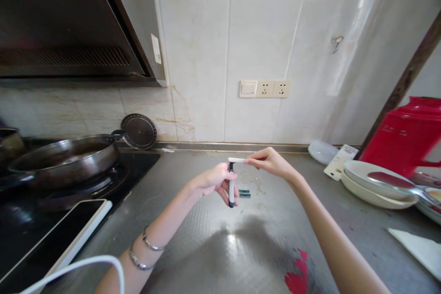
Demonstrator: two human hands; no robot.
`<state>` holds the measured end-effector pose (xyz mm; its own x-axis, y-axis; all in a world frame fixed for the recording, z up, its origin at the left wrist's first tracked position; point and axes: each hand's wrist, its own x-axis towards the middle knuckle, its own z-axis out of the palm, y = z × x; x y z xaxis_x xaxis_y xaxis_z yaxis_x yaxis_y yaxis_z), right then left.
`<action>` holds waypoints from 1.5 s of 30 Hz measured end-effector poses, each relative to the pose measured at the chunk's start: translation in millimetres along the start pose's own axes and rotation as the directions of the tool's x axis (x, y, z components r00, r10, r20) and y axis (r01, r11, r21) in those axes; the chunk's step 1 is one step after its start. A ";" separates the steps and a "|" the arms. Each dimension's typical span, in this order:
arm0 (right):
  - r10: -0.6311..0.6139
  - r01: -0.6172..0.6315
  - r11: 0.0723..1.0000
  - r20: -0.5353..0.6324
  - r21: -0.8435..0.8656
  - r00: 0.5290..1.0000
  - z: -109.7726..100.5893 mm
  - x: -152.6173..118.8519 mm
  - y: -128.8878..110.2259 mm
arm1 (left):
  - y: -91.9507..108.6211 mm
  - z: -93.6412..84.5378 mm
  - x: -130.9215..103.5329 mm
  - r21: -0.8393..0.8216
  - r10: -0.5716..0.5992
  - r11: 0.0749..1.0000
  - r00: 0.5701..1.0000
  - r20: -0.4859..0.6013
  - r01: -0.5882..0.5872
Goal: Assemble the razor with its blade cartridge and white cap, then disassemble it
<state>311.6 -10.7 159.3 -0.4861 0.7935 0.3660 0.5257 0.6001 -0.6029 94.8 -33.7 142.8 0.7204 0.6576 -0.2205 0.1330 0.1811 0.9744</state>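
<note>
Above the counter, my left hand [224,181] is closed round a slim white-and-black stick-shaped device [231,190], which stands upright with a black lower end. A narrow white piece [237,160] lies sideways across its top, making an L shape. The far end of that piece is pinched between the fingertips of my right hand [268,161]. Whether it is joined to the device or only touches it, I cannot tell. Just behind my left fingers, two small dark-green batteries [244,193] lie side by side on the metal counter [193,248].
At left, a steel pan [69,158] sits on the black stove, with a white-edged phone-like slab [65,243] and a white cable [79,264] nearer. To the right are stacked bowls [375,193], a red jug [406,135] and a white box [341,162]. Sockets [265,89] are on the wall.
</note>
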 end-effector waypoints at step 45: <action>0.184 -0.161 0.966 -0.097 0.202 0.978 -13.4 -4.5 -6.6 | -4.5 -6.2 6.1 0.279 0.287 0.928 0.951 -0.110 -0.248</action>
<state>319.7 -16.9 171.2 -0.3112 0.8962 0.3162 0.4454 0.4315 -0.7845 94.4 -26.0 136.8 0.6488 0.7581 0.0654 0.1347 -0.1991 0.9707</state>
